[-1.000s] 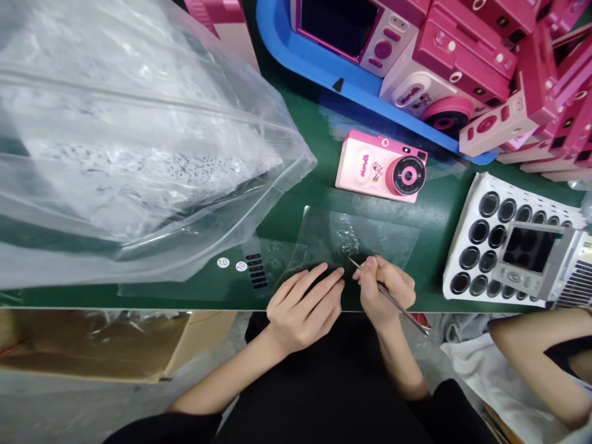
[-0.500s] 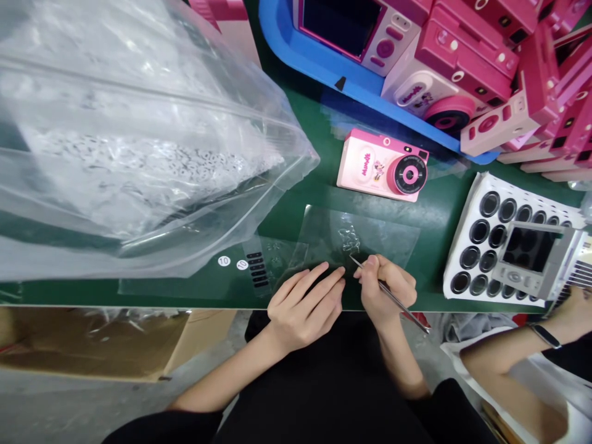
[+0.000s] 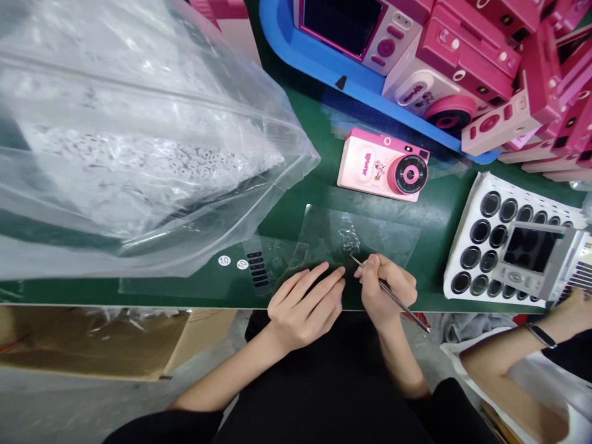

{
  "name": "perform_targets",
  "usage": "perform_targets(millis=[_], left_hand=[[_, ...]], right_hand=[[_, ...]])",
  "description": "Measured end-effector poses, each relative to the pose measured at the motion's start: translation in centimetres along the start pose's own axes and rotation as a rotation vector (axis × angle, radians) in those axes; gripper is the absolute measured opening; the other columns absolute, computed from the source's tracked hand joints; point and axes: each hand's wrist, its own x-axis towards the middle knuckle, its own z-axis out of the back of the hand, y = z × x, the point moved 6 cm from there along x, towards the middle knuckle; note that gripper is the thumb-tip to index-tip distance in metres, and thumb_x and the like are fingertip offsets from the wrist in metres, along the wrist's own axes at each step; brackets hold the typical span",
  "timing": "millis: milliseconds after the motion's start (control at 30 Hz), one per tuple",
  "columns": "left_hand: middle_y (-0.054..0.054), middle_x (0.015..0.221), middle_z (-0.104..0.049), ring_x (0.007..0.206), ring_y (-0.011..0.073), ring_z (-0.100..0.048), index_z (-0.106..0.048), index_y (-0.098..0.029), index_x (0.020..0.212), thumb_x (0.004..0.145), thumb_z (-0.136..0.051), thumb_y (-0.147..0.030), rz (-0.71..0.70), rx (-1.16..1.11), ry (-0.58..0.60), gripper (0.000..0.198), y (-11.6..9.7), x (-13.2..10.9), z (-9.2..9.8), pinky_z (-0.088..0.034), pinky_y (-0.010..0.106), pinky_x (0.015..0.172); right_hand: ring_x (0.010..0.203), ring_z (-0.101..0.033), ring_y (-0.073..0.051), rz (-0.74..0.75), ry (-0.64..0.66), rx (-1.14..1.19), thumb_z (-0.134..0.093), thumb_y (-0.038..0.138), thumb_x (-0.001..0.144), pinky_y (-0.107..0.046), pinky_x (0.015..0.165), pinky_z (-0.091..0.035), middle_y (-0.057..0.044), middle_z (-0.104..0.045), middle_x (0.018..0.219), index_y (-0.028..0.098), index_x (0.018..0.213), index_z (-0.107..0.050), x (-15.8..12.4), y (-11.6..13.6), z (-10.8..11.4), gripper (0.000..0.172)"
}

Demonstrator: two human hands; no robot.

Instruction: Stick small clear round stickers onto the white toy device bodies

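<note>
A clear plastic sheet point(image 3: 388, 237) with small clear pieces point(image 3: 350, 239) on it lies on the green table in front of me. My left hand point(image 3: 308, 305) rests flat at the sheet's near edge, fingers stretched out and holding nothing. In my right hand point(image 3: 386, 287) is a pair of metal tweezers point(image 3: 402, 306), gripped like a pen. Their tip points at the near end of the clear pieces; whether it touches them I cannot tell. Beyond the sheet lies a pink toy camera point(image 3: 383, 165), lens facing up.
A blue tray point(image 3: 319, 68) at the back right holds several pink cameras. A large plastic bag point(image 3: 152, 142) fills the left. Black stickers point(image 3: 258, 269) lie left of my hands. At right are a white tray of round lenses point(image 3: 467, 231), a grey camera part point(image 3: 530, 259) and another person's arm point(image 3: 513, 351).
Almost nothing differs. Both my hands and the tweezers stay in place, and the pink camera lies where it was.
</note>
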Motion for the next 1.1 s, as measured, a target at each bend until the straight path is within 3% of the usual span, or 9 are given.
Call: perform_targets(millis=[1100], left_hand=[[0.000, 0.096, -0.080, 0.090, 0.0208, -0.075, -0.073, -0.017, 0.093, 0.080, -0.067, -0.010, 0.001, -0.002, -0.006, 0.016, 0.06, -0.14, 0.02, -0.054, 0.030, 0.080]], right_hand=[[0.039, -0.051, -0.007, -0.022, 0.008, -0.009, -0.055, 0.012, 0.091, -0.019, 0.041, -0.043, 0.008, -0.046, 0.043, 0.022, 0.054, -0.032, 0.11, -0.02, -0.01, 0.044]])
